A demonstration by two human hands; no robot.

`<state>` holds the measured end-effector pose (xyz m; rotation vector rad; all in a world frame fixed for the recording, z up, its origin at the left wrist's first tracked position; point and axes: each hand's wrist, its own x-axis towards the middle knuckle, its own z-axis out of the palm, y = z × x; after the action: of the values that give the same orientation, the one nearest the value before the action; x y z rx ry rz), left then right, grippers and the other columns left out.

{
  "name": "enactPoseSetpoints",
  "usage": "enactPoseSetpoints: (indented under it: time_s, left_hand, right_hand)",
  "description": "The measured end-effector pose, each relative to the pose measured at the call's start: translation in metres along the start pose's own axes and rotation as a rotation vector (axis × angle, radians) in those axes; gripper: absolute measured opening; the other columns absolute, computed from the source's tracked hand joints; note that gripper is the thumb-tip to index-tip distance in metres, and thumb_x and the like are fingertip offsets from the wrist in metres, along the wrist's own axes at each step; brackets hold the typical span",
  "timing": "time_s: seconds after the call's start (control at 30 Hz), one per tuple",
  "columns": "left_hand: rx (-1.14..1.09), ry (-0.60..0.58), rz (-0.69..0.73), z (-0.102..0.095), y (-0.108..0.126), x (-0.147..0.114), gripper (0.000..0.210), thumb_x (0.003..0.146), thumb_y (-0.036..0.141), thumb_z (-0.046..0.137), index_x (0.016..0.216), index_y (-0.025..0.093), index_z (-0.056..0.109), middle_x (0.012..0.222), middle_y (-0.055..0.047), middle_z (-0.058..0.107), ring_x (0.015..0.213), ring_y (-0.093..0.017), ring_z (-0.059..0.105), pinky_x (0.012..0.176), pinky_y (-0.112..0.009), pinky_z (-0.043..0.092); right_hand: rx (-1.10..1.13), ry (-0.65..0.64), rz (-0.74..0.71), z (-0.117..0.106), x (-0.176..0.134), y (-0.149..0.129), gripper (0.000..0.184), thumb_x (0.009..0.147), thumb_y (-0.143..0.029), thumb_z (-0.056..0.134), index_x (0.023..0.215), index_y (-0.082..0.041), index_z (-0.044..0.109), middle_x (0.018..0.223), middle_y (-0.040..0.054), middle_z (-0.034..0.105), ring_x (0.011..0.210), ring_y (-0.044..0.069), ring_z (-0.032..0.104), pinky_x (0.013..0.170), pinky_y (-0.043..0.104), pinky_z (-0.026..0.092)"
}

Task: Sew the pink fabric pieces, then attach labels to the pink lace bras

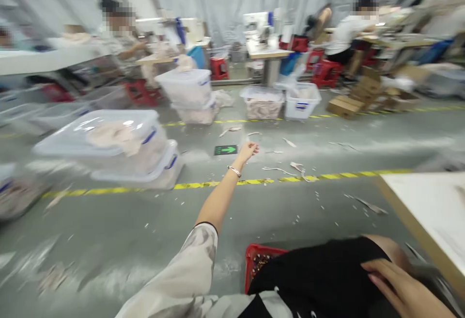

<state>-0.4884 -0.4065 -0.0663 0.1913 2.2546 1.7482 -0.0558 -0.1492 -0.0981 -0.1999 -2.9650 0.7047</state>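
Note:
My left hand [249, 150] reaches out over the floor at the end of a stretched arm, a bracelet [234, 170] on its wrist. Its fingers are curled in, and I see nothing held in them. Behind it on the floor lies a green arrow sign [225, 150]. My right hand [397, 281] is low at the right, beside the black cloth [319, 274] over my lap, fingers stretched and holding nothing visible. A red basket [249, 264] with small dark pieces in it stands on the floor, partly hidden by my lap.
Lidded clear bins [98, 151] stand stacked at left, with more bins [263, 102] farther back. A white tabletop [432, 206] juts in at right. Cloth scraps [298, 167] litter the floor near yellow tape [254, 181]. Several people sit at machines behind; cardboard boxes [345, 106] lie back right.

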Motion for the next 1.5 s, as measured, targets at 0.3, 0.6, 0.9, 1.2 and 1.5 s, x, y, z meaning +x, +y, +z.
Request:
enactPoseSetpoints:
  time_s: [0.3, 0.6, 0.9, 1.2, 1.5]
  left_hand:
    - [0.079, -0.814, 0.972, 0.317, 0.150, -0.127, 0.014, 0.089, 0.016, 0.054, 0.094, 0.018, 0.068, 0.099, -0.005, 0.070, 0.097, -0.018, 0.065, 0.091, -0.033, 0.050]
    - [0.727, -0.811, 1.306, 0.472, 0.171, -0.223, 0.027, 0.091, 0.022, 0.058, 0.115, 0.009, 0.060, 0.129, -0.021, 0.058, 0.125, -0.034, 0.050, 0.108, -0.049, 0.036]
    - [0.952, -0.891, 1.254, 0.467, 0.175, -0.169, 0.031, 0.099, 0.019, 0.039, 0.096, 0.011, 0.069, 0.094, -0.012, 0.065, 0.093, -0.025, 0.059, 0.093, -0.042, 0.045]
    - [0.659, -1.377, 1.293, 0.381, 0.117, -0.229, 0.037, 0.099, 0.030, 0.041, 0.124, 0.023, 0.066, 0.112, -0.008, 0.068, 0.106, -0.024, 0.062, 0.097, -0.038, 0.050]
    - [0.409, -1.411, 1.287, 0.386, 0.137, -0.202, 0.031, 0.087, 0.023, 0.054, 0.117, 0.021, 0.061, 0.124, -0.011, 0.062, 0.120, -0.026, 0.054, 0.107, -0.046, 0.043]
  right_hand:
    - [0.023, 0.246, 0.437, -0.082, -0.106, -0.073, 0.029, 0.100, -0.027, 0.039, 0.098, -0.022, 0.068, 0.096, 0.0067, 0.071, 0.090, 0.020, 0.068, 0.082, 0.035, 0.056]
    - [-0.074, 0.643, 0.614, -0.078, -0.212, -0.071, 0.023, 0.101, -0.022, 0.041, 0.097, -0.024, 0.064, 0.086, 0.0027, 0.069, 0.080, 0.016, 0.066, 0.071, 0.030, 0.055]
    - [-0.858, 0.688, 0.987, -0.079, -0.288, -0.013, 0.030, 0.097, -0.023, 0.042, 0.108, -0.014, 0.069, 0.107, 0.0173, 0.068, 0.097, 0.030, 0.060, 0.085, 0.047, 0.052]
    - [-0.844, 0.725, 0.991, -0.082, -0.256, -0.014, 0.033, 0.096, -0.021, 0.043, 0.123, -0.014, 0.061, 0.105, 0.0153, 0.069, 0.093, 0.029, 0.059, 0.083, 0.047, 0.049]
    - [-0.575, 0.653, 0.650, -0.059, -0.129, -0.036, 0.037, 0.093, -0.018, 0.054, 0.130, -0.015, 0.055, 0.109, 0.0144, 0.068, 0.097, 0.028, 0.059, 0.078, 0.041, 0.050]
